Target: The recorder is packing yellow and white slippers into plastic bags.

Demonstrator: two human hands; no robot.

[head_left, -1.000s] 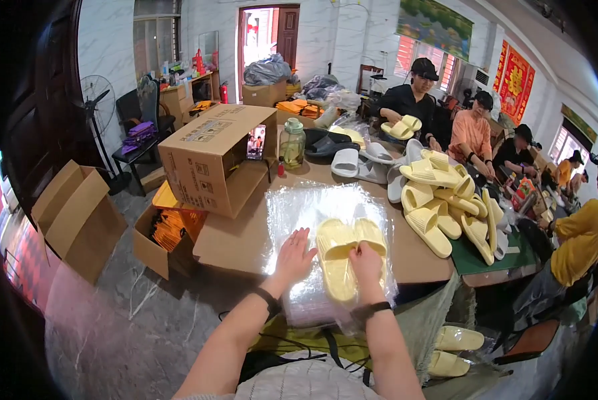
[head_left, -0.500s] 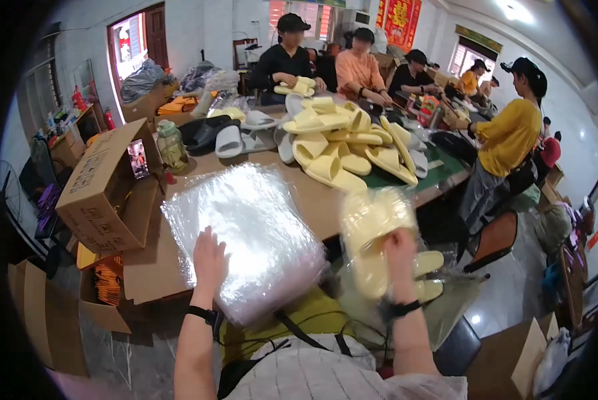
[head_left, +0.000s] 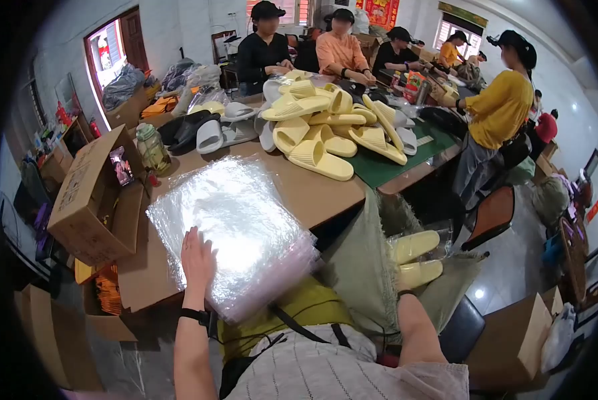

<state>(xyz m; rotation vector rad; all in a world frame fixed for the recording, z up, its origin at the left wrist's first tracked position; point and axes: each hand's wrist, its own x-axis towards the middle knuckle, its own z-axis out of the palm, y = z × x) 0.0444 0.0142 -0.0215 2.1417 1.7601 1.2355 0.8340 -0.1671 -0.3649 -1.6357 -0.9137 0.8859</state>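
My left hand [head_left: 197, 259] lies flat, fingers stretched, on the left part of a thick stack of clear plastic bags [head_left: 266, 220] at the table's near edge. On the right, my forearm reaches down into an open grey-green woven sack [head_left: 359, 267]. My right hand is hidden there from the wrist on, so its fingers do not show. Beside that wrist, a pair of yellow slippers [head_left: 416, 247] in clear plastic sticks up at the sack's mouth. Farther back on the table, a pile of loose yellow slippers [head_left: 319, 160] stands with several grey ones around it.
A tipped cardboard box [head_left: 92, 200] with a phone [head_left: 121, 167] in it stands at the left of the table, next to a green bottle [head_left: 152, 148]. Co-workers sit along the far side. One in a yellow top [head_left: 502, 110] stands at right, near a brown chair [head_left: 492, 213].
My right hand has carried a bagged pair of yellow slippers down from above the sack into it, out of sight. My left hand stays on the bag stack. The whole view has shifted slightly.
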